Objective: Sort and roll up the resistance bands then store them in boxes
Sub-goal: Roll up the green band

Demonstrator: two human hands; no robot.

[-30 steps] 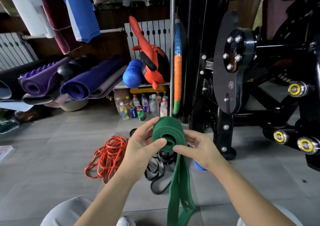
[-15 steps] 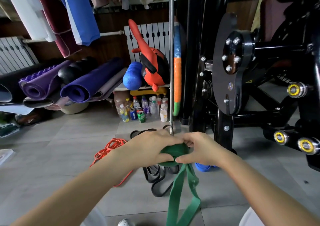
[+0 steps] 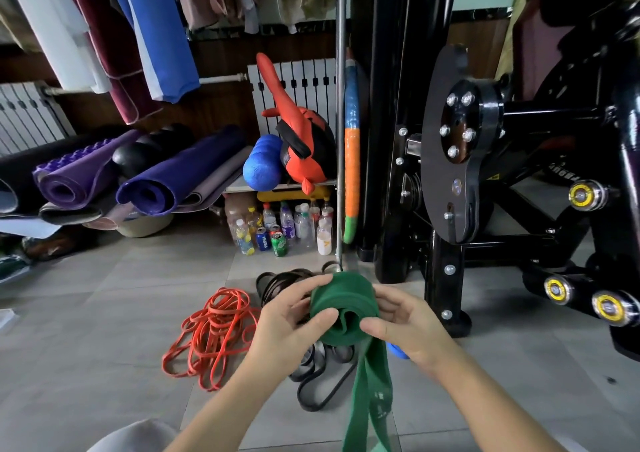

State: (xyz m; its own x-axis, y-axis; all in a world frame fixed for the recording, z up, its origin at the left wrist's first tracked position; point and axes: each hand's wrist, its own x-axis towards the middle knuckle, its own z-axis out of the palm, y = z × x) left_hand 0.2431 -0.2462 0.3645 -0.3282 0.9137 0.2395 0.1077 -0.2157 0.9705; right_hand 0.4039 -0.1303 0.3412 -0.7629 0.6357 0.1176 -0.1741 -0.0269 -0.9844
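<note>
A wide green resistance band point(image 3: 341, 304) is partly wound into a thick roll held in front of me, its loose tail hanging straight down to the bottom edge. My left hand point(image 3: 289, 320) grips the roll's left side, thumb across the front. My right hand point(image 3: 403, 323) grips the right side, thumb on the roll's open end. On the floor lie a tangle of thin orange bands point(image 3: 211, 335) to the left and black bands point(image 3: 313, 370) under my hands. No storage box is in view.
A black weight machine point(image 3: 460, 161) with yellow-capped pegs fills the right. Rolled purple mats point(image 3: 173, 178), a blue roller, a red bag, and several bottles and cans point(image 3: 277, 230) line the back wall. A blue object point(image 3: 396, 351) peeks out under my right hand. Grey tiled floor lies at left.
The roll turned over between my hands: half a second ago both hands covered it lower down, now it is raised again with the open end facing me and more band wound on.
</note>
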